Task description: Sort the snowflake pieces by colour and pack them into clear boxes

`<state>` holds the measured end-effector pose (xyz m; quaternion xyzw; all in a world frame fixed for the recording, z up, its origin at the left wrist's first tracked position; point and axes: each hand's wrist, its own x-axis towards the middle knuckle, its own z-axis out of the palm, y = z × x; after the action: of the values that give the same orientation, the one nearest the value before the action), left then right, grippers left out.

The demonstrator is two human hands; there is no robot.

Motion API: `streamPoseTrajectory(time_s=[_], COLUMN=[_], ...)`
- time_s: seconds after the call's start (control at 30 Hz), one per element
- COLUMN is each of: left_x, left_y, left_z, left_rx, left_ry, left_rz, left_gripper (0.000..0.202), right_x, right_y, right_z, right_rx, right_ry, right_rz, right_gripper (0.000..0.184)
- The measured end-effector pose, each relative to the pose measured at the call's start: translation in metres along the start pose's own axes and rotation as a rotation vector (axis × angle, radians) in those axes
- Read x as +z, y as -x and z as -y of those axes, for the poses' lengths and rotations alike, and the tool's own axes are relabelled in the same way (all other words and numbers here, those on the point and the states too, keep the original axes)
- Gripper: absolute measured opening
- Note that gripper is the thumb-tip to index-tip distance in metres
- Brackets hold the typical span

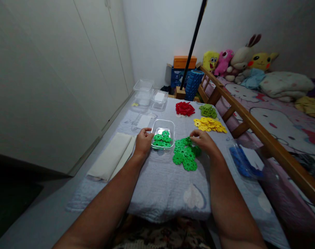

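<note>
A clear plastic container (170, 126) sits on a quilted grey cloth (162, 186) and holds several dark green snowflake pieces (162, 139). My left hand (143, 141) grips the container's left side, fingers curled round the rim. A pile of the same dark green pieces (184, 154) lies just right of the container. My right hand (202, 139) rests on the pile's upper right edge, fingers pinched on a green piece.
Farther back lie piles of red (184, 108), light green (208, 111) and yellow pieces (209, 125). Empty clear containers (147, 90) and a lid (143, 121) stand at the back left. A bag of blue pieces (242, 162) lies right, beside a wooden bed rail (263, 138). Folded white cloth (112, 155) lies left.
</note>
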<state>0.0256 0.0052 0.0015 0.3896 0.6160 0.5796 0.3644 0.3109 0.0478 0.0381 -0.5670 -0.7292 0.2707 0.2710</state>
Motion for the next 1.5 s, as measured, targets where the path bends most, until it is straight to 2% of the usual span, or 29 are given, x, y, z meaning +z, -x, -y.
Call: streamPoseTrajectory(time_s=[0.13, 0.27, 0.37, 0.5, 0.63, 0.8, 0.97, 1.1, 1.33, 1.5], left_x=[0.000, 0.001, 0.001, 0.000, 0.000, 0.000, 0.000, 0.000, 0.001, 0.002], left_y=[0.001, 0.000, -0.001, -0.001, 0.000, 0.001, 0.000, 0.001, 0.003, 0.003], left_z=[-0.001, 0.001, 0.002, 0.001, -0.001, -0.004, -0.003, -0.003, -0.006, -0.005], left_rx=[-0.001, -0.006, -0.007, -0.004, 0.005, -0.005, 0.006, -0.001, -0.017, -0.019], left_ry=[0.003, 0.008, 0.006, 0.006, 0.003, -0.007, -0.007, -0.008, 0.010, 0.008], left_rz=[0.001, -0.001, -0.003, -0.003, 0.001, 0.004, 0.008, 0.007, 0.025, 0.021], left_gripper=[0.036, 0.037, 0.037, 0.036, 0.036, 0.036, 0.036, 0.036, 0.038, 0.038], right_x=[-0.005, 0.006, 0.022, 0.046, 0.065, 0.078, 0.076, 0.057, 0.014, 0.007], right_y=[0.000, -0.004, -0.009, -0.017, -0.028, -0.034, -0.031, -0.027, -0.019, -0.014], right_z=[0.014, 0.047, 0.074, 0.101, 0.113, 0.118, 0.114, 0.101, 0.054, 0.022], right_rx=[-0.032, -0.137, -0.233, -0.269, -0.248, -0.235, -0.237, -0.214, -0.089, -0.008], right_ry=[-0.183, -0.207, -0.052, 0.298, 0.556, 0.712, 0.656, 0.496, 0.313, 0.371], right_rz=[0.032, 0.034, 0.052, 0.103, 0.119, 0.177, 0.212, 0.148, -0.008, -0.055], right_gripper=[0.018, 0.016, 0.012, 0.019, 0.024, 0.027, 0.028, 0.027, 0.023, 0.024])
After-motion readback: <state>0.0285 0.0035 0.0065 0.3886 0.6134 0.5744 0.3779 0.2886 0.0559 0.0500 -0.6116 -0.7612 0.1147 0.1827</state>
